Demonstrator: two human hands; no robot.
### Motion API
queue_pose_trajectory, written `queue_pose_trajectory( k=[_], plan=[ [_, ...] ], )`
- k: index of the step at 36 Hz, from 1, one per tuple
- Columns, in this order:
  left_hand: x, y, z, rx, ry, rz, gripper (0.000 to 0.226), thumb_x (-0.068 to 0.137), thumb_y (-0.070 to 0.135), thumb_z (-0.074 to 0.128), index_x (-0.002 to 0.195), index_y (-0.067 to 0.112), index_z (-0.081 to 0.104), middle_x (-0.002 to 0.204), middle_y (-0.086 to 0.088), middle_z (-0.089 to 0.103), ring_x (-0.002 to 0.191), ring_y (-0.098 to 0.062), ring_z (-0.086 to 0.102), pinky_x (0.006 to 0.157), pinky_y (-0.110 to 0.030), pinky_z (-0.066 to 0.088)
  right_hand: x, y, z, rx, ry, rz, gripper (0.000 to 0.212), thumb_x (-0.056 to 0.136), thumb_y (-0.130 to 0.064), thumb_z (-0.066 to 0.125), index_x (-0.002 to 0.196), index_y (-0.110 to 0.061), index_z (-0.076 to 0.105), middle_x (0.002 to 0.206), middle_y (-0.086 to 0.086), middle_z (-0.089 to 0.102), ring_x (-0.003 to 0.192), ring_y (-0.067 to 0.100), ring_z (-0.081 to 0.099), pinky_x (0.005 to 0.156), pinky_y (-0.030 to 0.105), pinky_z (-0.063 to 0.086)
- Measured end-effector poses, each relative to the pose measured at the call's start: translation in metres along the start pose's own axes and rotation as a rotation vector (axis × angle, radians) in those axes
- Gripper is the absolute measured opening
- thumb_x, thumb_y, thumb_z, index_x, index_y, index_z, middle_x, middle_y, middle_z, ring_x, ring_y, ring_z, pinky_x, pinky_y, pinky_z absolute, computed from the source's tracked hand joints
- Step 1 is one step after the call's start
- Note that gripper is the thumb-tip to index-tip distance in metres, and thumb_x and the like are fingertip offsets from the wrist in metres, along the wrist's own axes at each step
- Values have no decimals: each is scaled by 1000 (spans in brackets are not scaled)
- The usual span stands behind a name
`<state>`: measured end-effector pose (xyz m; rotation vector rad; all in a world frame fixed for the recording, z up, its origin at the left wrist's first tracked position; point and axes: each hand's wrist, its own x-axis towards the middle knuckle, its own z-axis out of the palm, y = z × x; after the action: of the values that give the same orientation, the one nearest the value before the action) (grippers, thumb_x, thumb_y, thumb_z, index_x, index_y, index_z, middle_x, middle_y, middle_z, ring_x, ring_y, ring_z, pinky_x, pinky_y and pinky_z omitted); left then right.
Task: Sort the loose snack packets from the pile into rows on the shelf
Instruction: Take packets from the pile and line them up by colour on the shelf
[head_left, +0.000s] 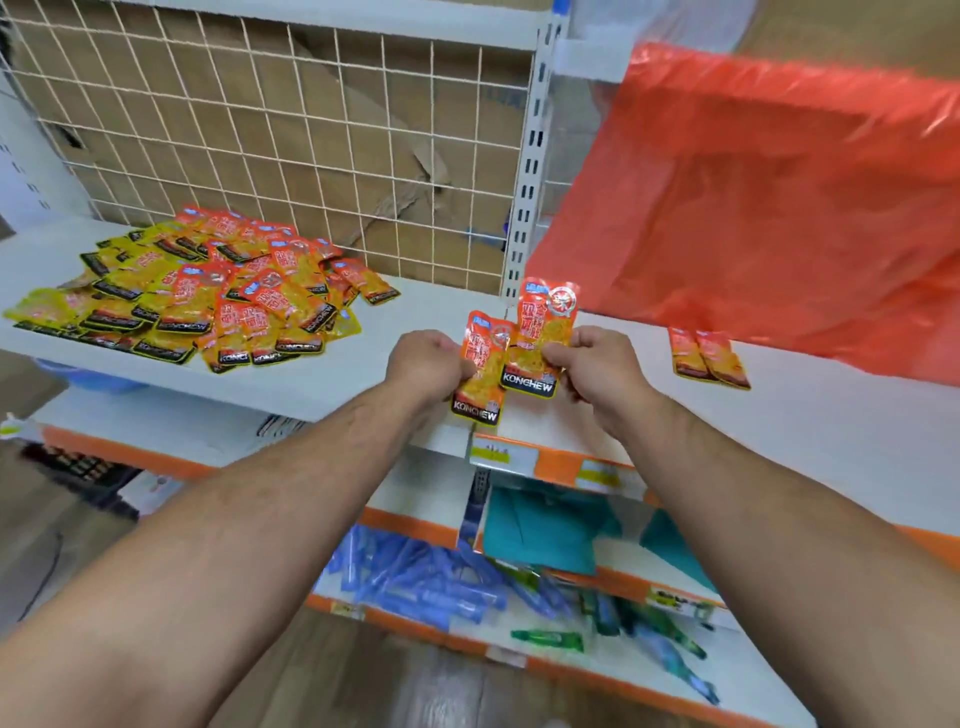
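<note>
The left hand (431, 364), fingers curled, pinches the left edge of a flat orange and yellow foil snack packet (480, 366). The right hand (597, 364), also curled, pinches the right edge of a second matching foil packet (543, 338). Both are held upright and side by side above the front edge of a white metal shelf (395, 322), where two shelf sections meet. The second packet sits a little higher, and its lower left corner overlaps the first.

Each packet is a narrow rectangle. It has an orange top with red characters, a yellow middle showing thin noodle-like strands, and a black band at the bottom with the word KONCHEW in white. The higher packet has a round red and silver seal at its upper right.

Near the right hand, a pair of orange packets (709, 358) lies flat on the right shelf section, touching each other. They sit just below the edge of a hanging translucent red plastic bag (753, 208).

Well to the left of the hands, a loose pile of orange and yellow packets (208, 291) lies overlapping on the left shelf section. Behind it stands a white wire grid panel (311, 130) backed by brown cardboard (395, 171).

Lower shelves with orange front strips hold blue wrapped items (415, 577), teal packages (540, 530) and green sachets (550, 639), all blurred.
</note>
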<state>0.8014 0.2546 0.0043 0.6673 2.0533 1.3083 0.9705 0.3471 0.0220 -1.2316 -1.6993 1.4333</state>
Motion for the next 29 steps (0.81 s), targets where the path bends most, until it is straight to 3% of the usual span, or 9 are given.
queue_pose_trajectory(
  k=[15, 19, 23, 29],
  plan=[
    [-6, 51, 154, -21, -74, 23, 22, 72, 4, 78, 66, 16, 60, 81, -14, 74, 83, -35, 72, 75, -54, 59, 43, 43, -156, -90, 82, -3, 19, 88, -16, 71, 75, -7, 60, 54, 8, 50, 40, 17, 40, 43, 25, 31],
    [-14, 70, 211, -6, -57, 24, 22, 74, 6, 78, 67, 15, 60, 81, -14, 73, 72, -30, 69, 70, -42, 59, 63, 58, -211, -125, 39, 17, 27, 88, -16, 70, 67, -12, 54, 51, 7, 48, 38, 17, 40, 42, 25, 29],
    [-21, 86, 255, -24, -56, 22, 24, 76, 4, 76, 65, 15, 58, 72, -10, 67, 62, -24, 60, 60, -33, 50, 77, 70, -252, -140, 28, 37, 21, 87, -16, 70, 72, -10, 58, 52, 8, 49, 42, 18, 41, 45, 25, 30],
    [-22, 99, 307, 12, -35, -7, 23, 74, 6, 78, 65, 15, 59, 79, -16, 72, 77, -35, 71, 73, -52, 60, 90, 85, -300, -146, -26, 93, 18, 91, -12, 67, 73, -12, 64, 54, 3, 52, 43, 14, 42, 42, 22, 30]
  ],
)
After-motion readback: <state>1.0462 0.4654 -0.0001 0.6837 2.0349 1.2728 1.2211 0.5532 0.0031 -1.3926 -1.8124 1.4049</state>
